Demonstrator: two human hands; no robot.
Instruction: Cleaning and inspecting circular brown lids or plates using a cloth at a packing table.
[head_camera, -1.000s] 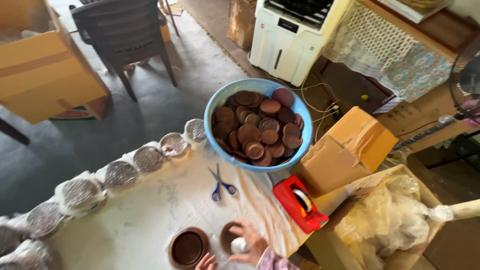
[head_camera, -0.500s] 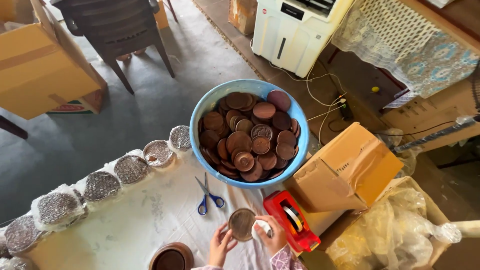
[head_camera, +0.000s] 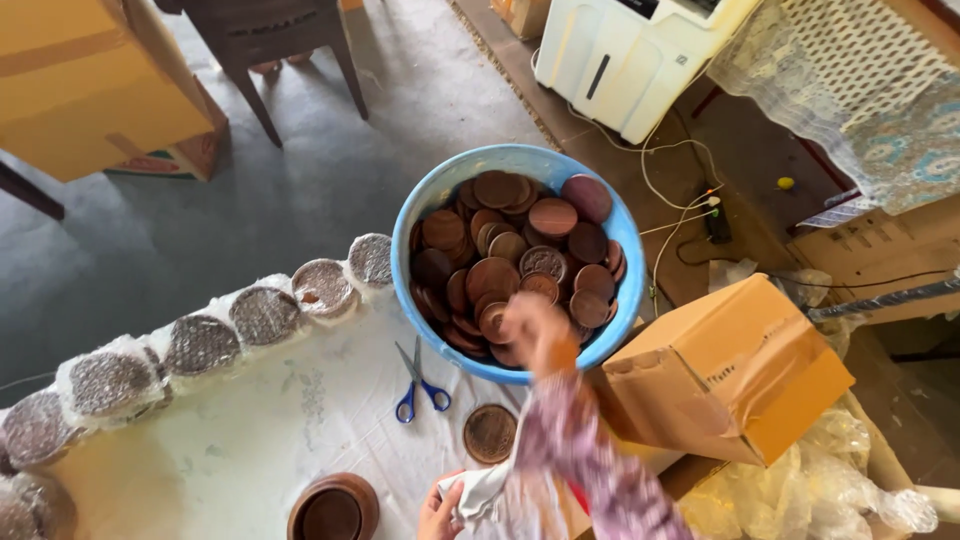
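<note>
Right hand (head_camera: 537, 330) reaching into the blue basin (head_camera: 430, 195) of brown discs.
We see it blurred, grip indiscernible; our left hand (head_camera: 440, 512) holds a white cloth (head_camera: 478, 490) at the table's near edge.

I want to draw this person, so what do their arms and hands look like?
Both hands are bare: no gloves, and no rings that show. The right hand is blurred. Its arm wears a long sleeve with a busy pink, purple and white pattern. The left hand barely shows, at the picture's bottom edge.

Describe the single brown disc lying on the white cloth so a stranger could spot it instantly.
Find the big blue plastic basin heaped with brown discs. Just below its rim, on the white tablecloth, right of the blue-handled scissors, lies one flat round brown wooden disc, alone and unwrapped.
</note>
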